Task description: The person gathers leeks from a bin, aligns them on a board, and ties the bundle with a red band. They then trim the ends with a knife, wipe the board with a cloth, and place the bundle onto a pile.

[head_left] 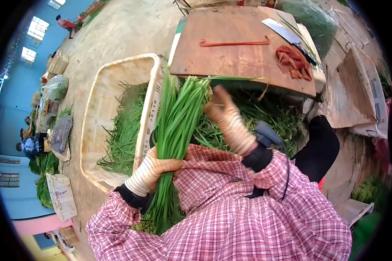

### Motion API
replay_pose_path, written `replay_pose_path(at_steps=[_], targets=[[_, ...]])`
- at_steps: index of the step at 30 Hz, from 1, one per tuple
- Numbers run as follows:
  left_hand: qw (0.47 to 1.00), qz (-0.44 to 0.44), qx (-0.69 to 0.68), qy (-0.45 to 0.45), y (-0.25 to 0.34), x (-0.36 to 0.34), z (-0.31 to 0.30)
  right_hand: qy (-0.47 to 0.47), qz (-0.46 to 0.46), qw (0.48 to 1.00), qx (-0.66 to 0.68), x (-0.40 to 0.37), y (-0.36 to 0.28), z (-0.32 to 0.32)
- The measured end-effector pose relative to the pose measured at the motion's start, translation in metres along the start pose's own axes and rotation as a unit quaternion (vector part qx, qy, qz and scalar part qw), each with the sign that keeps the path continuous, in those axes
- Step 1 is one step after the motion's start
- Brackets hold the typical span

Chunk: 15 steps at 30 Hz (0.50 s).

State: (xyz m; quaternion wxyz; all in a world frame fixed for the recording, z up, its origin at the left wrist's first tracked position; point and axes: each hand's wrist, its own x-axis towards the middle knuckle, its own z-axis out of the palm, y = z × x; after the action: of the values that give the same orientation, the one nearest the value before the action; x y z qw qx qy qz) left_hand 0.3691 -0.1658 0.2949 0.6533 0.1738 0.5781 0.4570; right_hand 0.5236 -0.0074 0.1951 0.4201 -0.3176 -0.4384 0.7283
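A thick bunch of long green garlic chives (175, 117) stands upright in front of my chest, its pale cut ends at the top and its leaf tips hanging over my lap. My left hand (160, 167), wrapped in pale bands around the palm and wrist, is closed around the lower half of the bunch. Beside the pale ends, my right hand (224, 115) is raised and slightly blurred, its fingers apart and nothing seen in them. Behind it lies a heap of loose chives (265, 119), partly under the board's near edge.
A wooden board (239, 58) ahead carries a red tie (235, 43), a knife (283, 32) and a rust-coloured cloth (293, 62). On the left stands a white plastic crate (93, 113) with loose green leaves inside. Other people (29, 145) work far left.
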Motion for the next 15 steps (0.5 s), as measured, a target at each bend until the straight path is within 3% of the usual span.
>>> replay_pose_path(at_steps=[2,3,5,6,7,9,10,12,13,14,15], targets=[[0.999,-0.012,0.029,-0.012,-0.006,-0.005,0.001,0.025,-0.148,0.987,0.061,0.003,-0.010,-0.018],[0.996,-0.014,0.080,-0.038,-0.011,-0.001,-0.001,0.025,-0.175,0.984,-0.013,0.003,-0.017,-0.024],[0.996,-0.059,0.038,-0.060,-0.015,0.002,0.010,0.030,-0.218,0.962,-0.165,0.002,-0.030,-0.042],[0.994,-0.083,0.016,-0.070,-0.018,0.000,0.016,0.011,-0.187,0.960,-0.206,0.006,-0.032,-0.055],[0.995,-0.079,0.046,-0.042,-0.015,-0.004,0.028,0.096,-0.224,0.909,-0.337,0.018,-0.027,-0.089],[0.992,-0.098,0.052,-0.066,-0.017,-0.007,0.027,0.174,-0.201,0.953,-0.146,0.010,-0.066,-0.110],[0.990,-0.107,0.053,-0.076,-0.018,-0.009,0.024,0.206,-0.238,0.949,-0.025,0.005,-0.082,-0.116],[0.990,-0.111,0.048,-0.077,-0.023,-0.005,0.028,0.069,-0.098,0.969,-0.218,-0.029,-0.098,-0.138],[0.990,-0.116,0.039,-0.077,-0.025,-0.002,0.031,0.064,-0.119,0.976,-0.168,-0.022,-0.057,-0.130],[0.989,-0.121,0.032,-0.077,-0.024,0.001,0.034,0.028,0.005,0.943,-0.332,-0.051,-0.072,-0.109],[0.989,-0.113,0.039,-0.081,-0.020,0.002,0.042,0.015,-0.006,0.913,-0.407,-0.055,-0.057,-0.104]])
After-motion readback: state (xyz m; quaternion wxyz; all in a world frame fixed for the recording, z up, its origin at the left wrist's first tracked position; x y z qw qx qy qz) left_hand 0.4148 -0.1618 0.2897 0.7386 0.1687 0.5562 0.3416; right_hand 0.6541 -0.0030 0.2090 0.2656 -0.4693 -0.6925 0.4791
